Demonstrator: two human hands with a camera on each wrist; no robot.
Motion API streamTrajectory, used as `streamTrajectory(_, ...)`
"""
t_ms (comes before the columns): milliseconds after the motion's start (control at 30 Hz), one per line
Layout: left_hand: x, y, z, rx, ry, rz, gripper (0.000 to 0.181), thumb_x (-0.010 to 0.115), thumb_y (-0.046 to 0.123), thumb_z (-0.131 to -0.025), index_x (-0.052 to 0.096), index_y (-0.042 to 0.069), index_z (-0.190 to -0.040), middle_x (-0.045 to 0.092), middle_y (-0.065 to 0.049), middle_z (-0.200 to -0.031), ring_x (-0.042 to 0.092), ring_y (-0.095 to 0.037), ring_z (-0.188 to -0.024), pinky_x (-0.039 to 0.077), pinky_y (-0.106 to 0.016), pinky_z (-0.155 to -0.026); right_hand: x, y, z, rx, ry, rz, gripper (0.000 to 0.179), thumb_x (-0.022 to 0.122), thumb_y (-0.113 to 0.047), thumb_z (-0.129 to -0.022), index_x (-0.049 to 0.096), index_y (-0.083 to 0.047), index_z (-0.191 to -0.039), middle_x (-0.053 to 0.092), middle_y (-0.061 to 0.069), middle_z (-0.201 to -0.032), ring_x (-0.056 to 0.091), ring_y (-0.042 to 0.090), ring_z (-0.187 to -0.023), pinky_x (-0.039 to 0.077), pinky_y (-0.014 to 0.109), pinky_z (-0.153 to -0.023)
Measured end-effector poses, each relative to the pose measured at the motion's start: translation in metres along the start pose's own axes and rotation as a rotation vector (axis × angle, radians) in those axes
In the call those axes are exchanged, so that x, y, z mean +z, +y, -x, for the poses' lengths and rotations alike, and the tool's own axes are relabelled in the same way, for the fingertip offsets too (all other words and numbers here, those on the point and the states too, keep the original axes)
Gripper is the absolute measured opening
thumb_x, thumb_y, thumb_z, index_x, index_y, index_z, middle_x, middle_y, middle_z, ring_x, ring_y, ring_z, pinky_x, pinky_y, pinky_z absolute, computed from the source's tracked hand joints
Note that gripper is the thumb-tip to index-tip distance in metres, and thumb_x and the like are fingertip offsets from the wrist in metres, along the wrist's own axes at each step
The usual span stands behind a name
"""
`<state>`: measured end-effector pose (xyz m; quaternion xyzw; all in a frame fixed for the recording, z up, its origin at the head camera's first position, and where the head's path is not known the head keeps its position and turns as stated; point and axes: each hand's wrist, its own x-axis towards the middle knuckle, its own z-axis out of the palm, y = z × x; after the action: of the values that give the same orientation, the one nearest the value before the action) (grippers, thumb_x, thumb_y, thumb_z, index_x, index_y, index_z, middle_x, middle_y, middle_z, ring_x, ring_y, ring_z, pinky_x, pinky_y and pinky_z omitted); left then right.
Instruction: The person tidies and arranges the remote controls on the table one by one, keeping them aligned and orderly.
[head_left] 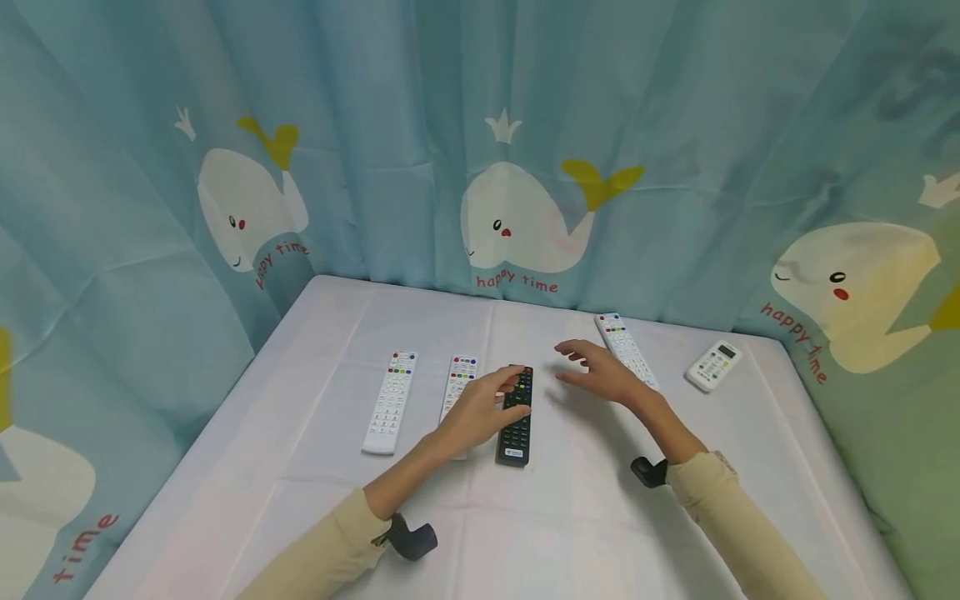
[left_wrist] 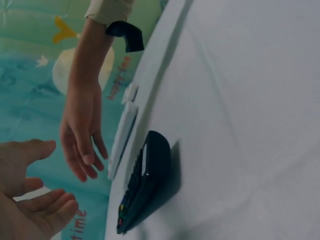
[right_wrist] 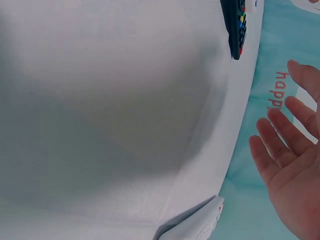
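A black remote control [head_left: 514, 433] lies on the white-covered table, its buttons facing up. Over it hovers my left hand [head_left: 480, 410], fingers loosely bent and parted from the thumb. In the left wrist view that hand [left_wrist: 30, 195] stays apart from the black remote [left_wrist: 145, 180]. My right hand [head_left: 597, 372] is raised to the right of the black remote, holding nothing, and the right wrist view shows its fingers [right_wrist: 280, 145] spread. A white remote [head_left: 459, 379] is partly hidden behind my left hand. Another white remote [head_left: 628, 350] lies just beyond my right hand.
A third long white remote [head_left: 390, 404] lies at the left. A short white remote with a small screen [head_left: 713, 366] is at the far right. Behind the table [head_left: 315, 533] hangs a blue curtain [head_left: 390, 208] with whale prints. Dark wrist mounts [head_left: 411, 540] stick out below both sleeves.
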<state>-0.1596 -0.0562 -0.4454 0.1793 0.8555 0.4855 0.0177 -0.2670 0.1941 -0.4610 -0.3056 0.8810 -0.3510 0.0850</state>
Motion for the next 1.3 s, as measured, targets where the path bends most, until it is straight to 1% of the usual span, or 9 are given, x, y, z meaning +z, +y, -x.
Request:
streamTrajectory(67,0.000,0.002,-0.003,0.012,-0.006,-0.002,0.061,0.076,0.016,-0.091,0.049,0.002,-0.145,0.060,-0.019,-0.131,0.060,-0.029,-0.117,0.050,-0.039,-0.097,-0.001,0.000,0.003,0.007,0.017,-0.005,0.048,0.070,-0.014,-0.094,0.054,0.008,-0.134,0.057,0.024,-0.133,0.056,0.042,-0.119,0.046,0.056,-0.098)
streamTrajectory(200,0.001,0.006,-0.009,0.020,-0.008,-0.009,0.062,0.075,0.018,-0.091,0.049,0.004,-0.145,0.061,-0.015,-0.132,0.059,-0.028,-0.119,0.050,-0.037,-0.098,-0.005,0.003,0.010,0.025,0.058,-0.010,0.048,0.070,-0.014,-0.095,0.054,0.007,-0.135,0.056,0.023,-0.135,0.056,0.042,-0.119,0.046,0.055,-0.098)
streamTrajectory(367,0.004,0.009,-0.017,0.045,-0.007,0.005,0.062,0.075,0.016,-0.091,0.049,0.002,-0.145,0.059,-0.016,-0.135,0.058,-0.032,-0.122,0.048,-0.039,-0.100,-0.010,0.006,0.017,0.038,0.090,-0.023,0.050,0.071,-0.016,-0.094,0.053,0.007,-0.135,0.055,0.025,-0.136,0.055,0.043,-0.121,0.046,0.056,-0.099)
streamTrajectory(433,0.006,0.009,-0.020,0.051,-0.006,-0.001,0.062,0.075,0.017,-0.091,0.049,0.002,-0.145,0.058,-0.016,-0.136,0.057,-0.031,-0.123,0.048,-0.039,-0.101,-0.013,0.008,0.019,0.049,0.096,-0.031,0.051,0.071,-0.015,-0.094,0.052,0.006,-0.136,0.054,0.025,-0.136,0.054,0.043,-0.121,0.045,0.056,-0.099)
streamTrajectory(600,0.011,0.011,-0.027,0.045,0.000,-0.035,0.061,0.075,0.019,-0.091,0.050,0.004,-0.145,0.057,-0.013,-0.138,0.058,-0.026,-0.122,0.048,-0.034,-0.100,-0.022,0.010,0.026,0.089,0.118,-0.033,0.053,0.071,-0.017,-0.094,0.051,0.003,-0.139,0.054,0.024,-0.137,0.053,0.040,-0.123,0.045,0.054,-0.100)
streamTrajectory(767,0.016,0.014,-0.033,0.044,0.006,-0.053,0.061,0.075,0.020,-0.092,0.050,0.005,-0.145,0.056,-0.013,-0.140,0.058,-0.025,-0.122,0.048,-0.032,-0.099,-0.029,0.013,0.031,0.111,0.145,-0.043,0.054,0.072,-0.018,-0.094,0.051,0.002,-0.139,0.054,0.024,-0.138,0.053,0.039,-0.124,0.044,0.055,-0.101)
streamTrajectory(933,0.020,0.018,-0.039,0.072,0.018,-0.064,0.060,0.075,0.018,-0.092,0.050,0.004,-0.145,0.056,-0.012,-0.141,0.057,-0.024,-0.123,0.048,-0.030,-0.099,-0.035,0.019,0.036,0.121,0.153,-0.045,0.056,0.072,-0.018,-0.094,0.049,0.004,-0.140,0.052,0.025,-0.140,0.051,0.040,-0.126,0.043,0.055,-0.103)
streamTrajectory(1100,0.027,0.020,-0.045,0.098,0.019,-0.062,0.061,0.075,0.016,-0.092,0.049,0.002,-0.145,0.054,-0.013,-0.142,0.057,-0.027,-0.123,0.048,-0.031,-0.099,-0.040,0.026,0.042,0.150,0.140,-0.037,0.065,0.074,-0.024,-0.093,0.045,0.004,-0.144,0.049,0.023,-0.144,0.046,0.041,-0.131,0.039,0.055,-0.106)
streamTrajectory(1300,0.036,0.020,-0.054,0.082,0.012,-0.119,0.066,0.074,0.024,-0.093,0.045,0.003,-0.148,0.052,-0.011,-0.146,0.056,-0.022,-0.126,0.045,-0.035,-0.104,-0.045,0.035,0.053,0.169,0.151,-0.023,0.072,0.077,-0.025,-0.090,0.042,0.005,-0.146,0.045,0.024,-0.147,0.042,0.042,-0.134,0.036,0.056,-0.108)
